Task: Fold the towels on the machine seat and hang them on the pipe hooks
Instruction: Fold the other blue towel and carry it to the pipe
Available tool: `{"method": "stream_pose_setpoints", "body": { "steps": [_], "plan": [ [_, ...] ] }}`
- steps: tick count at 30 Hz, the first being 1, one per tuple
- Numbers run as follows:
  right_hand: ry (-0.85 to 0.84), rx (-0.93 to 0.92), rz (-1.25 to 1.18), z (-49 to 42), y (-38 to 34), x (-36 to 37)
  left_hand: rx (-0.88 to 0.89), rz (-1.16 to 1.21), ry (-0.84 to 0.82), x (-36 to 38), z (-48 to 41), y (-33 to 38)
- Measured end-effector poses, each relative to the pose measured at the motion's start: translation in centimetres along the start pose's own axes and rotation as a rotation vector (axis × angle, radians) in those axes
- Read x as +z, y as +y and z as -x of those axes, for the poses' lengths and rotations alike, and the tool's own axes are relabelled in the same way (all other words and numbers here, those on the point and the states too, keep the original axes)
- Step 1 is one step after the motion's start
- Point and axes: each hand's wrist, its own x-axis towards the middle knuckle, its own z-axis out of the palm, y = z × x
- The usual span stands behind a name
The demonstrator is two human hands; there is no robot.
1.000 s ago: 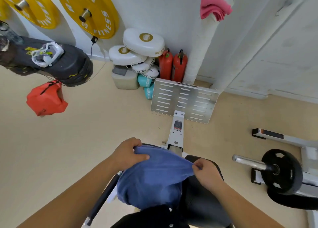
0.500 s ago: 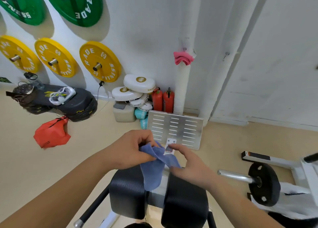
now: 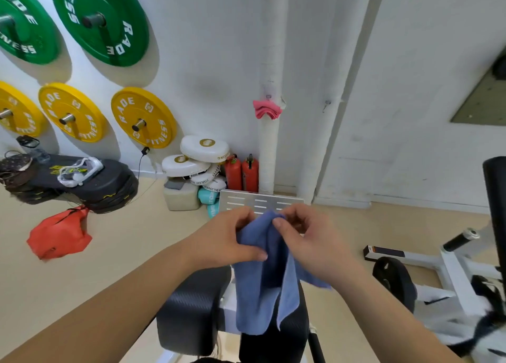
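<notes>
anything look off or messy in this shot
Nothing is spilled or broken. The pink towel hangs bunched, not flat, on the white pipe, and the blue towel droops unevenly between both hands.

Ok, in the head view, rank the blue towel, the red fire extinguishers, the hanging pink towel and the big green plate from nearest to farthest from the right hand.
1. Blue towel: pinched in the right hand itself, with the left hand holding it too.
2. Red fire extinguishers: on the floor beyond, by the pipe's foot.
3. Pink towel: higher up on the pipe.
4. Green plate: upper left on the wall.

Gym: wall-hung weight plates [image 3: 100, 20]
</notes>
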Motion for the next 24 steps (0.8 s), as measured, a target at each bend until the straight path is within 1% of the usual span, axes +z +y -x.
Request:
{"method": "stream_pose_setpoints", "body": {
  "steps": [2,4,6,9,11,15,19,22,24],
  "plan": [
    [0.077,0.066,-0.064,-0.1,0.9,-1.3,-0.03,-0.06,-0.086,0.4,0.4,-1.5],
    [0.11,0.132,-0.096,0.0,2.2,-2.5,-0.067,-0.107,-0.13,0.3,0.7,-2.8],
    [0.087,0.169,-0.099,0.4,3.3,-3.3,-0.095,-0.099,-0.148,-0.3,0.8,-3.8],
    [0.019,0.153,-0.078,1.5,4.0,-4.3,-0.119,-0.118,-0.183,-1.2,1.3,-5.0],
    [0.014,0.154,-0.081,1.7,4.4,-5.0,-0.121,-0.128,-0.182,-1.6,1.8,-5.8],
    [0.044,0.269,-0.169,1.6,5.2,-5.7,-0.127,-0.039,-0.071,-2.2,2.2,-6.0],
    [0.042,0.299,-0.311,1.6,5.5,-5.3,-0.142,0.109,0.076,-2.7,2.1,-5.2],
    [0.121,0.3,-0.308,1.5,5.8,-5.2,-0.154,0.171,0.142,-3.2,1.9,-4.8],
    [0.154,0.301,-0.29,1.3,5.8,-5.4,-0.172,0.122,0.147,-3.7,2.0,-5.0]
  ]
}}
